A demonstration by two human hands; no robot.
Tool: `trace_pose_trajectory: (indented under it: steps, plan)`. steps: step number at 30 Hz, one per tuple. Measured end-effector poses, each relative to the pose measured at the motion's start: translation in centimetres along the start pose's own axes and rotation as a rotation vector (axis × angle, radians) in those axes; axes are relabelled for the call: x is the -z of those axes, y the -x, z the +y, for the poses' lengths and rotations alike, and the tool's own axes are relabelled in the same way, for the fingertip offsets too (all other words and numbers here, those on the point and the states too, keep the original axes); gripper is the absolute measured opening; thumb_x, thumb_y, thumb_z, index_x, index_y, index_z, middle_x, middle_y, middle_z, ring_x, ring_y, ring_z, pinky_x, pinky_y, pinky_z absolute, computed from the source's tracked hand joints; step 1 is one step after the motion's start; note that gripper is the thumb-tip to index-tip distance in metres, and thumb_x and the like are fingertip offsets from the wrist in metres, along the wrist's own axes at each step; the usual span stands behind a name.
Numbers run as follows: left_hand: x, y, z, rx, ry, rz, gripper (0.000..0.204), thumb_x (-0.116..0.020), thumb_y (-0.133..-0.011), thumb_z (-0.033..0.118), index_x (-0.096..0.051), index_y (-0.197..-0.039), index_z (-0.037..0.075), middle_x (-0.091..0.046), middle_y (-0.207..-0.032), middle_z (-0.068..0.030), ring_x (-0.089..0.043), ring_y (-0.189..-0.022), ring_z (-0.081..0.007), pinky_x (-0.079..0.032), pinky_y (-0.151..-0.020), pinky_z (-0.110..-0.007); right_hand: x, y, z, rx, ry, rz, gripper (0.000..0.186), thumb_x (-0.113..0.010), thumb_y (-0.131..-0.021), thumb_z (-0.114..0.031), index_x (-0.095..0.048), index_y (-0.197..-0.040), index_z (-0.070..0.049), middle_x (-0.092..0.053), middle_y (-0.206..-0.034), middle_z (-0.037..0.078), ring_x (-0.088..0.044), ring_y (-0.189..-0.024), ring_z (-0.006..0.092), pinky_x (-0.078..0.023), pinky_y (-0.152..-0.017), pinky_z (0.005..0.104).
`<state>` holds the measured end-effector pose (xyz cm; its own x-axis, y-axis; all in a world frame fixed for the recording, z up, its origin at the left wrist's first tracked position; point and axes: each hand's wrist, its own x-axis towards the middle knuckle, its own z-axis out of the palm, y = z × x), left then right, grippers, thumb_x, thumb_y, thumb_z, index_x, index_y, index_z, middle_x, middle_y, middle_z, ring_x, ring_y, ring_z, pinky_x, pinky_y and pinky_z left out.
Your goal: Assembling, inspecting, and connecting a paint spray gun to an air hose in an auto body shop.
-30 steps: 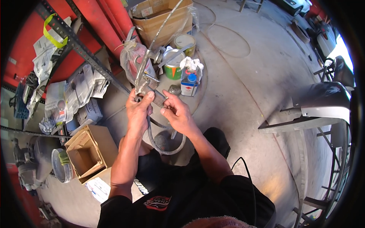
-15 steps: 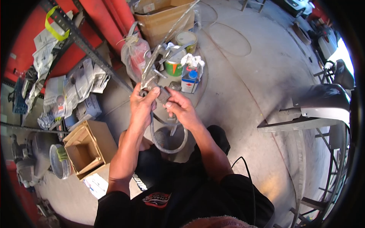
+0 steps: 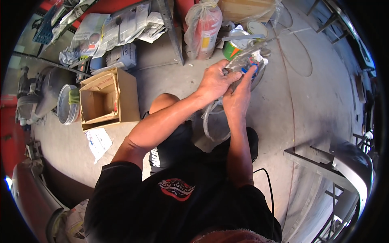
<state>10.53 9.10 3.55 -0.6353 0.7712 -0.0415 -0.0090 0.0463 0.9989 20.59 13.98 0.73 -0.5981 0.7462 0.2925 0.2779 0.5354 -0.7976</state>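
Observation:
Both hands are together at upper centre, above the floor. My left hand [image 3: 216, 83] is closed, thumb on top, around a grey, paint-stained hose-like fitting [image 3: 241, 61] whose exact kind I cannot make out. Beside it, my right hand [image 3: 238, 101] grips the same piece from below, with a finger stretched up along it. A grey hose loop [image 3: 207, 127] hangs under the hands, and a long shiny strip [image 3: 289, 33] runs up to the right. Just beyond the fingers, partly hidden, are a can with a blue cap [image 3: 250, 71] and crumpled white paper [image 3: 259, 58].
A green and orange tin [image 3: 230, 51] stands behind the hands, near a plastic-wrapped red cylinder [image 3: 204, 36]. To the left are an open cardboard box [image 3: 129, 95], a clear tub [image 3: 65, 106] and a shelf with newspapers [image 3: 129, 26]. A metal stand [image 3: 312, 164] is at right.
The view has swung, so the surroundings appear shifted right and up. Both hands, still on the grey fitting, now appear farther right, over the blue-capped can. My right hand has turned, one finger now pointing up.

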Motion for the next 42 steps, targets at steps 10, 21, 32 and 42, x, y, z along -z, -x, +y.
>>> trace_pose_trajectory:
  steps: [10,21,32,42]
  plan:
    - [1.7,0.5,0.5,-0.234,-0.603,-0.206,0.034,-0.066,-0.097,0.032,-0.069,-0.102,-0.001,-0.068,-0.074,-0.0175,-0.068,-0.065,-0.0251,-0.052,-0.064,-0.039,4.7,-0.5,4.1,-0.324,0.134,0.166,0.083,-0.065,-0.083,-0.011,-0.024,-0.154,-0.003,-0.065,-0.115,0.031,-0.065,-0.101,0.0481,-0.052,-0.083,0.0514]
    - [1.8,3.5,3.7,-0.099,-0.281,-1.120,0.044,-0.082,-0.082,0.026,-0.069,-0.118,0.005,-0.071,-0.095,-0.0096,-0.063,-0.082,-0.0194,-0.049,-0.076,-0.033,11.3,-1.4,17.4,-0.469,0.450,0.391,0.066,-0.066,-0.076,-0.015,-0.047,-0.137,0.002,-0.069,-0.097,0.028,-0.066,-0.093,0.0471,-0.051,-0.082,0.0522]
    - [-1.3,4.9,2.6,-0.017,-0.365,-1.311,0.037,-0.076,-0.087,0.015,-0.067,-0.122,0.008,-0.070,-0.085,-0.0075,-0.063,-0.074,-0.0183,-0.049,-0.070,-0.034,14.4,2.1,30.0,-0.545,0.024,0.446,0.039,-0.061,-0.074,-0.001,-0.057,-0.112,0.001,-0.065,-0.088,0.017,-0.066,-0.075,0.0303,-0.053,-0.067,0.0434]
    - [-1.4,5.1,3.0,0.002,-0.298,-1.273,0.035,-0.071,-0.088,0.015,-0.065,-0.121,0.006,-0.071,-0.093,-0.0170,-0.068,-0.085,-0.0345,-0.050,-0.078,-0.043,16.9,3.3,27.4,-0.823,-0.390,0.466,0.028,-0.072,-0.089,-0.009,-0.054,-0.111,-0.005,-0.056,-0.082,0.003,-0.050,-0.054,0.0104,-0.041,-0.043,0.0244]
